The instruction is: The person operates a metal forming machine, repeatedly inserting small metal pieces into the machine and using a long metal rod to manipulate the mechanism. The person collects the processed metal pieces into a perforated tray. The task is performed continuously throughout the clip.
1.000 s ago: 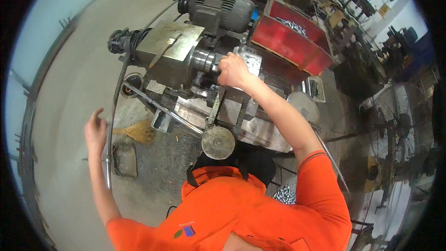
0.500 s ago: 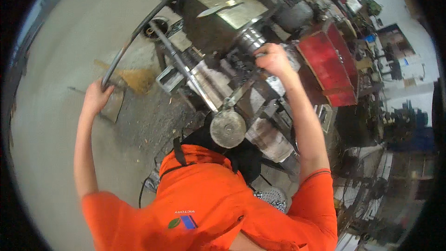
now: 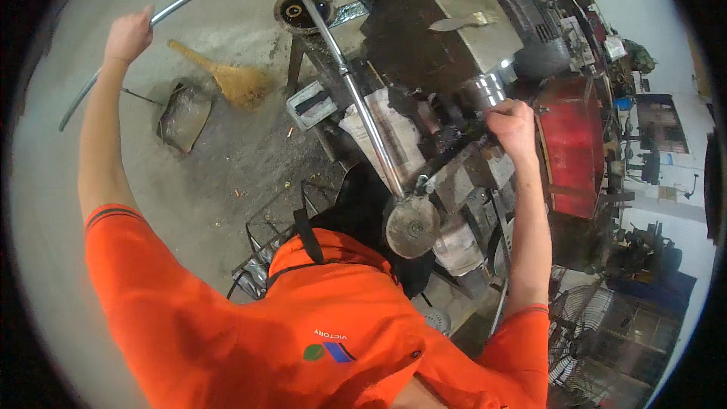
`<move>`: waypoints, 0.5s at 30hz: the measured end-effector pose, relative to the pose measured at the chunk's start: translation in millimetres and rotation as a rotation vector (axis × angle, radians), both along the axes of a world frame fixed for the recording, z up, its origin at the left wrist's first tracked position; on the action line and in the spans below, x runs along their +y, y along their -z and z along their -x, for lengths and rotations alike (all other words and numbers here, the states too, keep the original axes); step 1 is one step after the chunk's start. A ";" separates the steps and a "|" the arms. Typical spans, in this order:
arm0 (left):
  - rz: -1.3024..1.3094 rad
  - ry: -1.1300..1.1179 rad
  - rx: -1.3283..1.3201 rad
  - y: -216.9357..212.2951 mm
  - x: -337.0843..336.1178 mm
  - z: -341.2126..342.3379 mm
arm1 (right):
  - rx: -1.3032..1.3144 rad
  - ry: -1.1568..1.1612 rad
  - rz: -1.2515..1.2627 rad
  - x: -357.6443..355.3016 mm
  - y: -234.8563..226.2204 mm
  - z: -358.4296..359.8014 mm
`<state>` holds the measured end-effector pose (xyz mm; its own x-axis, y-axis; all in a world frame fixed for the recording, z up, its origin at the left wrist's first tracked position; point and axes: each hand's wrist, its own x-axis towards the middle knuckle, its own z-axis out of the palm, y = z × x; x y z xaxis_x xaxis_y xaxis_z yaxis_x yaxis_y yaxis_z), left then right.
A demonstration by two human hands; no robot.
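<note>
My left hand (image 3: 130, 35), stretched out to the far left, is closed round a long, thin metal rod (image 3: 180, 3). One end of the rod hangs past the hand; the other runs up out of view toward the machine. My right hand (image 3: 512, 127) is closed at the end of a shiny, stepped metal spindle (image 3: 485, 92) on a grimy machine (image 3: 424, 26). Whatever its fingers hold is hidden. A bright steel bar (image 3: 363, 110) slopes down to a round metal disc (image 3: 413, 226) just before my body.
A wrench-like tool (image 3: 460, 23) lies on the machine's top. Right of my hand stands a red metal box (image 3: 568, 148). A straw broom (image 3: 235, 82) and a dustpan (image 3: 184, 117) lie on the floor at left. A fan (image 3: 579, 326) stands lower right.
My left hand has moved up and outward; a length of the rod now shows beyond it. My right hand stays at the spindle. The whole view has shifted, with the machine farther right.
</note>
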<state>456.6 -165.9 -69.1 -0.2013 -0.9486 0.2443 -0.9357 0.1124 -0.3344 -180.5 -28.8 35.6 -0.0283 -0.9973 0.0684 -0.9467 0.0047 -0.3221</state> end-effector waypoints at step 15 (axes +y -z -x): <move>-0.637 0.073 0.623 144.7 70.2 273.3 | -0.006 0.123 0.390 189.9 -23.0 77.5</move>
